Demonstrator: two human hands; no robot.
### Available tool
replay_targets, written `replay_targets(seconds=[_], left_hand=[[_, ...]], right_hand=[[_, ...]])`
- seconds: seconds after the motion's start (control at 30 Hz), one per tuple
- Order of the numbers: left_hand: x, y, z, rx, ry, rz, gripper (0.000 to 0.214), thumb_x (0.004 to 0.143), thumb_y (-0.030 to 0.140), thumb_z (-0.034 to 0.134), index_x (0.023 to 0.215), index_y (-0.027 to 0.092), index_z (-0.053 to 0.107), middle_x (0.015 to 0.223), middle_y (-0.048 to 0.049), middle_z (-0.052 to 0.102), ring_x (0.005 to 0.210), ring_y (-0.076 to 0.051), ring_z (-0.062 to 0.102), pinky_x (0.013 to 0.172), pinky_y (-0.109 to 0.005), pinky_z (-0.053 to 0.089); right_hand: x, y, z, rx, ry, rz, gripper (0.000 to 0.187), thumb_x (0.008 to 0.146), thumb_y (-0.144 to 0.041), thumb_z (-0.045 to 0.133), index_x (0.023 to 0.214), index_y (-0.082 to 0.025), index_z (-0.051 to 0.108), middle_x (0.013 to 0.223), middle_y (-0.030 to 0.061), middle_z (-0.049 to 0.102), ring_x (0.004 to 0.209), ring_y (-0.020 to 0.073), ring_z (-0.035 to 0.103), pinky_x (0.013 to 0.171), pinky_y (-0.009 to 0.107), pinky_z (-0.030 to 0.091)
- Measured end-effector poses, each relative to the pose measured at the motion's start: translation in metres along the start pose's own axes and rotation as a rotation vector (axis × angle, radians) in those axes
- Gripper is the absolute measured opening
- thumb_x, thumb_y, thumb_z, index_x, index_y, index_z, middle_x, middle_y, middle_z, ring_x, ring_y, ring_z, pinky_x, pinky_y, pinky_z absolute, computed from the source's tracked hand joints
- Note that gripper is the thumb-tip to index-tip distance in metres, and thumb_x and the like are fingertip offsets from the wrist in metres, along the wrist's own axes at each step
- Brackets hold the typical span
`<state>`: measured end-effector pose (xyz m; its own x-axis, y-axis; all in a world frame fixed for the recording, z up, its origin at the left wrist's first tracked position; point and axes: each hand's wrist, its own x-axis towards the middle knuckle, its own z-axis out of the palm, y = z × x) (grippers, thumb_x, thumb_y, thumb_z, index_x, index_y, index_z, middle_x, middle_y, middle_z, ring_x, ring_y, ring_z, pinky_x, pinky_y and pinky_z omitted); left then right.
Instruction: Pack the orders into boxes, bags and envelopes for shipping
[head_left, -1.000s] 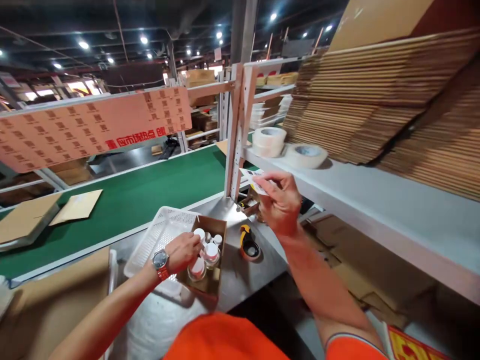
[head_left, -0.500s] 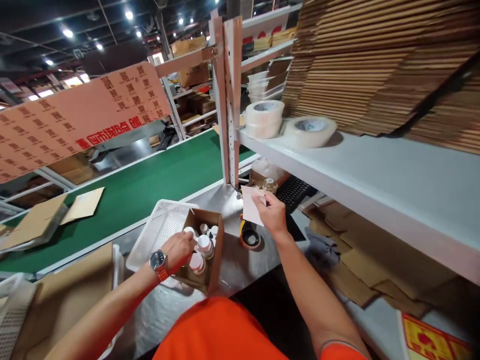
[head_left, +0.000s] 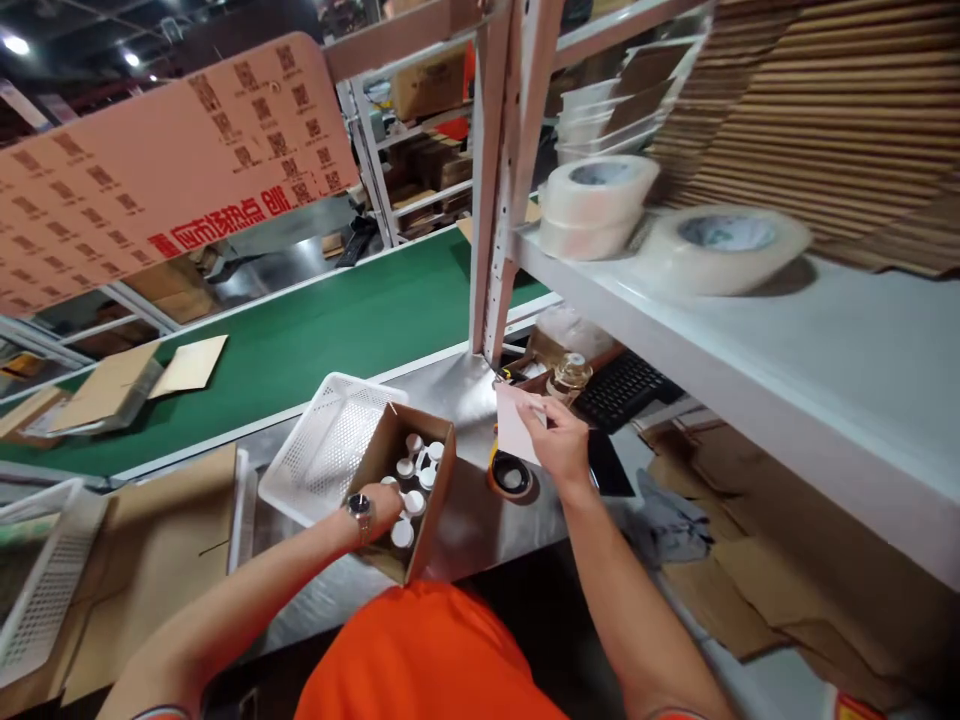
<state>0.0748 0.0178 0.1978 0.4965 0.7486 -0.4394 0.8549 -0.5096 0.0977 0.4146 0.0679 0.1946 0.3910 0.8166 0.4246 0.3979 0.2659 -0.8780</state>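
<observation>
An open cardboard box (head_left: 439, 470) holding several small white-capped bottles (head_left: 414, 473) stands on the steel worktop. My left hand (head_left: 382, 505), with a wristwatch on its wrist, reaches into the box among the bottles; its fingers are hidden. My right hand (head_left: 559, 445) pinches a white paper slip (head_left: 514, 425) and holds it above a tape dispenser (head_left: 510, 475) just right of the box.
A white mesh basket (head_left: 322, 445) lies left of the box beside a green conveyor belt (head_left: 315, 335). A keyboard (head_left: 619, 385) and a small jar (head_left: 570, 375) sit under the white shelf (head_left: 750, 345), which carries tape rolls (head_left: 592, 200) and stacked flat cardboard. Loose cardboard lies at left.
My right hand has come down from shelf height with the slip to just above the tape dispenser. My left hand stays in the box. The view has tilted downward.
</observation>
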Motion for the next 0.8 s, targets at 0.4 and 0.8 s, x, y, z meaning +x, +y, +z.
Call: replay_targets(seconds=[0.4,0.8], left_hand=[[0.003,0.062,-0.076,-1.34,0.539,0.222,0.068,0.1,0.064,0.071,0.153,0.023,0.067,0.156,-0.0136,0.07,0.139,-0.03,0.069,0.122,-0.045,0.057],[0.021,0.028,-0.074,-1.244,0.606,0.108,0.039,0.1,0.05,0.065,0.11,0.018,0.085,0.113,-0.0112,0.087,0.109,-0.03,0.079,0.104,-0.045,0.062]], right_hand=[[-0.058,-0.075,0.076,0.035,-0.263,-0.387,0.049,0.106,-0.025,0.057,0.154,-0.027,0.07,0.11,0.0116,0.069,0.096,0.0276,0.075,0.083,0.044,0.07],[0.001,-0.097,0.051,0.166,-0.556,-0.089,0.041,0.09,-0.047,0.085,0.126,-0.027,0.086,0.121,0.0113,0.083,0.114,0.0344,0.078,0.103,0.053,0.066]])
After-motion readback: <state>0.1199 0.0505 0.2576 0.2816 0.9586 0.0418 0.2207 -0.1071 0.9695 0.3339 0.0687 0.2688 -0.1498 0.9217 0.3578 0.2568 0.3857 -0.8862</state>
